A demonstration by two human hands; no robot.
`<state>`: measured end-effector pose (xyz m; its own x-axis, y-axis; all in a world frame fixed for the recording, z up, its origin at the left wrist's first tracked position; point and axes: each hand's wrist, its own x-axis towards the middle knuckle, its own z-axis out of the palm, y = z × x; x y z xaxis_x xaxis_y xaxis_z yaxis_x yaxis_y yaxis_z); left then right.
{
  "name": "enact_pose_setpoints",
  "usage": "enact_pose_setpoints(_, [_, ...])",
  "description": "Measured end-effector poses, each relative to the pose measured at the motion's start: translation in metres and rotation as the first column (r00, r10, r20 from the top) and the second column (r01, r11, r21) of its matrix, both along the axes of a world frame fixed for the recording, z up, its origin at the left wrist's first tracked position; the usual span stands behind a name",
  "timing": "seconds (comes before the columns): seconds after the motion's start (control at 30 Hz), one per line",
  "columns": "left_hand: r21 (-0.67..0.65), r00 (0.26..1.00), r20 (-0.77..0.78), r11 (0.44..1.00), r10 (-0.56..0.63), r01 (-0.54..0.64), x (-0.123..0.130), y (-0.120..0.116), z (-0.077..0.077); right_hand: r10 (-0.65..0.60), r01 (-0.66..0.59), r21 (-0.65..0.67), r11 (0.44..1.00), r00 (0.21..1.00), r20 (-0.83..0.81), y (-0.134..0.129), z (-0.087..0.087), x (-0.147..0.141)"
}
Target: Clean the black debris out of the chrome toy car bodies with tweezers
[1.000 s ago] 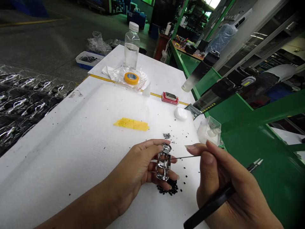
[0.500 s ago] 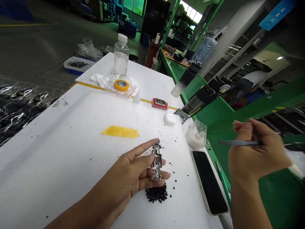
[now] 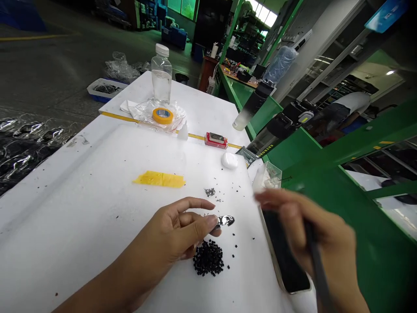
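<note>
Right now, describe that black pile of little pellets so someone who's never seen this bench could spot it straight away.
On the white foam sheet, find the yellow tape strip, then look toward the left hand holding a chrome piece. Just below that hand sits the heap of black pellets, the only dense mound; nearby black bits lie scattered singly.

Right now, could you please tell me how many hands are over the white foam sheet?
2: the left hand at lower middle, pinching a chrome model car body, and the blurred right hand to its right, above a phone.
</note>
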<state>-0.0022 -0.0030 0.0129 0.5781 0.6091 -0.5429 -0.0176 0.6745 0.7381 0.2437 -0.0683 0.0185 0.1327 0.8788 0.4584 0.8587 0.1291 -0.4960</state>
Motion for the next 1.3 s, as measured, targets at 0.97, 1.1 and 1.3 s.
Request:
enact_pose_setpoints(0.97, [-0.049,0.956,0.077,0.959,0.284,-0.281,0.007,-0.013,-0.006,-0.41,0.072,-0.532,0.843,0.726,-0.552,-0.065,-0.038,-0.058])
enact_pose_setpoints(1.1, [-0.003,0.96,0.076,0.963,0.27,-0.27,0.009,-0.014,-0.007,-0.414,0.089,-0.535,0.84,0.742,-0.527,-0.062,-0.039,-0.06])
enact_pose_setpoints(1.3, [0.071,0.98,-0.004,0.978,0.198,-0.197,0.005,-0.015,-0.008,-0.39,0.085,-0.509,0.856,0.754,-0.529,-0.065,-0.048,-0.055])
